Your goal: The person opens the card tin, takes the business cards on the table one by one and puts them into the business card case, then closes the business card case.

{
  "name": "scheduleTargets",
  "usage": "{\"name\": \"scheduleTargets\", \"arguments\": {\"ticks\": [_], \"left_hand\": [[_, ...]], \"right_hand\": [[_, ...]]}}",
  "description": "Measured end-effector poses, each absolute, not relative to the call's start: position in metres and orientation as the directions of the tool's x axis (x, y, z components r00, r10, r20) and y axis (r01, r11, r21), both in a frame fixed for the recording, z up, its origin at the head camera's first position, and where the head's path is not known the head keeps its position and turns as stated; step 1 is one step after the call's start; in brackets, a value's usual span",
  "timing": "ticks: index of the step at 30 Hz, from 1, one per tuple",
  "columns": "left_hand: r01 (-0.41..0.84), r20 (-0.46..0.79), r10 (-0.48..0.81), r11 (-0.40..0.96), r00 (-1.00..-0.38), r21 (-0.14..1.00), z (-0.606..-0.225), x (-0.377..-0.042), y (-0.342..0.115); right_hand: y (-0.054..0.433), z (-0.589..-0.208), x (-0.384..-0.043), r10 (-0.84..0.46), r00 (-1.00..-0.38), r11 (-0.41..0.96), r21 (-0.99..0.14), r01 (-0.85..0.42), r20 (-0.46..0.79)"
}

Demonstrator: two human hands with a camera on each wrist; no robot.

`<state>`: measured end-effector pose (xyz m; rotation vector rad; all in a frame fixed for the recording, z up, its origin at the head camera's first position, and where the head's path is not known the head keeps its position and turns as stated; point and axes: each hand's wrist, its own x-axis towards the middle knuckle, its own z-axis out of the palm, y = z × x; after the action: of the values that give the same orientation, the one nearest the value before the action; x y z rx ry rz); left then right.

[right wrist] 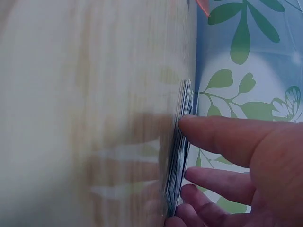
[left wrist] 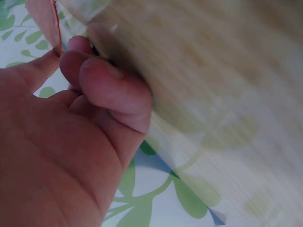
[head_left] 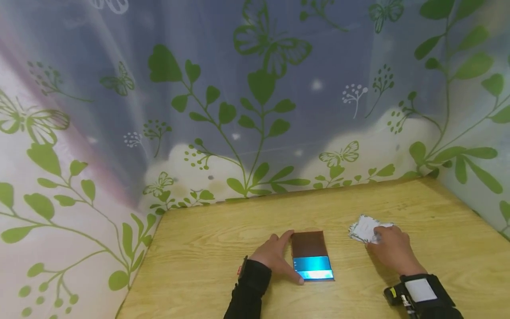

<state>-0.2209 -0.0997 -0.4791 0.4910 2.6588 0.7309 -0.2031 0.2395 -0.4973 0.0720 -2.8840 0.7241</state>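
Over the wooden tabletop [head_left: 191, 257], my left hand [head_left: 272, 257] grips a flat rectangular panel [head_left: 308, 244] along its left side, thumb at the near corner and forefinger at the far one. The panel looks dark brown in its far half and bright blue and white in its near half. Its thin orange edge [left wrist: 57, 28] shows beside a fingertip in the left wrist view, where other fingers are curled. To the right, my right hand [head_left: 392, 249] pinches a stack of white cards [head_left: 363, 228], seen edge-on in the right wrist view, with the thumb [right wrist: 213, 135] against it.
A curtain [head_left: 207, 133] printed with green leaves and butterflies hangs behind the table and along both sides. Black straps circle both wrists, and a small device [head_left: 394, 294] is fixed to the right one. Table surface lies between the panel and the cards.
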Motion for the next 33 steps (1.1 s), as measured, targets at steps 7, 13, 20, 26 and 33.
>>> {"name": "scheduleTargets", "arguments": {"ticks": [7, 13, 20, 26, 33], "left_hand": [[0.217, -0.238, 0.399, 0.808, -0.886, 0.548, -0.479, -0.221, -0.101], [0.209, -0.23, 0.399, 0.794, -0.887, 0.571, -0.48, -0.222, -0.102], [0.204, -0.233, 0.395, 0.795, -0.888, 0.572, -0.478, -0.222, -0.102], [0.19, -0.25, 0.388, 0.8, -0.887, 0.569, -0.479, -0.223, -0.102], [0.191, -0.25, 0.379, 0.812, -0.891, 0.551, -0.478, -0.221, -0.099]], "right_hand": [[0.236, -0.49, -0.203, 0.004, -0.996, 0.85, -0.526, -0.042, 0.086], [0.229, -0.487, -0.2, 0.002, -0.993, 0.83, -0.554, -0.062, 0.114], [0.217, -0.483, -0.197, 0.1, -0.871, 0.828, -0.526, -0.195, 0.481], [0.207, -0.485, -0.196, 0.214, -0.784, 0.718, -0.638, -0.277, 0.582], [0.189, -0.483, -0.189, 0.208, -0.887, 0.572, -0.787, -0.231, 0.412]]}}
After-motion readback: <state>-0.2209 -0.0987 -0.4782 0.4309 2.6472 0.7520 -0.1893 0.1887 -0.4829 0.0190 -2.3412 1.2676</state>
